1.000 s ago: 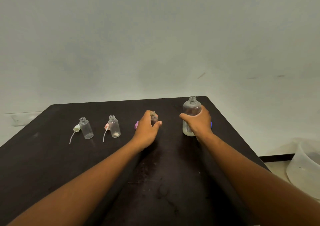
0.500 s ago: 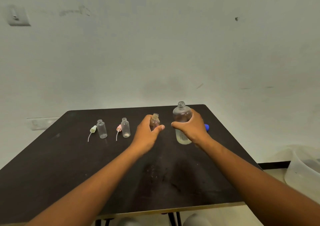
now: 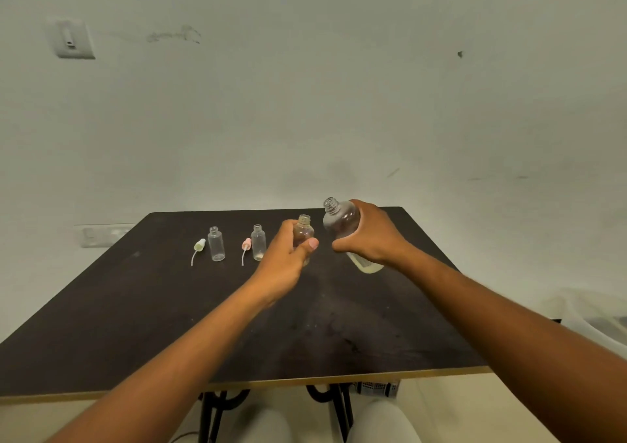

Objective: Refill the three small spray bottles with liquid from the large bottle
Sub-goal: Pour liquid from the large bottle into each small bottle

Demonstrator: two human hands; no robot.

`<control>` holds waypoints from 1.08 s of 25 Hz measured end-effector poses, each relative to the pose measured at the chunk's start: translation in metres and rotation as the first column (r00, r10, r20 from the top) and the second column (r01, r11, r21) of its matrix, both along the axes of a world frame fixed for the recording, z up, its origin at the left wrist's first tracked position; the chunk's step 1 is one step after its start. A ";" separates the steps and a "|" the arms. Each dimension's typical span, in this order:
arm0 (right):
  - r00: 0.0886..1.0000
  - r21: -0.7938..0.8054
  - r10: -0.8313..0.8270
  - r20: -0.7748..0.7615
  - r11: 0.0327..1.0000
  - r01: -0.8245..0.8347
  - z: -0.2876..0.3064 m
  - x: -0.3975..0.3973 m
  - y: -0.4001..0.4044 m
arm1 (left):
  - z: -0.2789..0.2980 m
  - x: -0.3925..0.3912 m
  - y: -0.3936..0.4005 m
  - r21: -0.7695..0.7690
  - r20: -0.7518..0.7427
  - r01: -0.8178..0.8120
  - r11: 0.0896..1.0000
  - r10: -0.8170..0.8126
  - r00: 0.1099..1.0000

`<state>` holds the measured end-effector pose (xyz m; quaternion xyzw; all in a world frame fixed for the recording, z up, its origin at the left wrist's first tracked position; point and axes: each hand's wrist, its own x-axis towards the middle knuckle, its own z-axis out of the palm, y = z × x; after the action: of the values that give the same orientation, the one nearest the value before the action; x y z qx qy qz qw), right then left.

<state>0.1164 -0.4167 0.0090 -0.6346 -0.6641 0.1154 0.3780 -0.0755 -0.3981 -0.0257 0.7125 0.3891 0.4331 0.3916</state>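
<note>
My right hand (image 3: 371, 235) grips the large clear bottle (image 3: 340, 217), uncapped and tilted with its neck leaning left toward a small bottle; a little pale liquid sits at its base. My left hand (image 3: 288, 256) holds that small open bottle (image 3: 303, 230) upright. Two more small clear bottles stand open on the dark table (image 3: 135, 307): one at the left (image 3: 216, 248), one in the middle (image 3: 258, 242). A pale green spray top (image 3: 198, 247) and a pink spray top (image 3: 245, 245) lie beside them.
The table's front edge runs near my body, with black metal legs (image 3: 325, 405) below. A translucent plastic tub (image 3: 590, 317) sits on the floor at the right. A wall stands right behind the table's far edge.
My right hand has lifted the large bottle off the table and tilted its neck left toward the small bottle in my left hand. The camera has pulled back and tipped up.
</note>
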 end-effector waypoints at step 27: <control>0.889 -0.081 0.088 0.450 0.995 -0.058 0.039 -0.012 -0.004 | -0.004 -0.011 0.000 0.078 -0.014 -0.029 0.997 0.030 0.999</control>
<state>0.1048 -0.4209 0.0485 -0.6307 -0.7531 0.0004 0.1874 -0.0869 -0.3981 -0.0300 0.7245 0.3853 0.4483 0.3544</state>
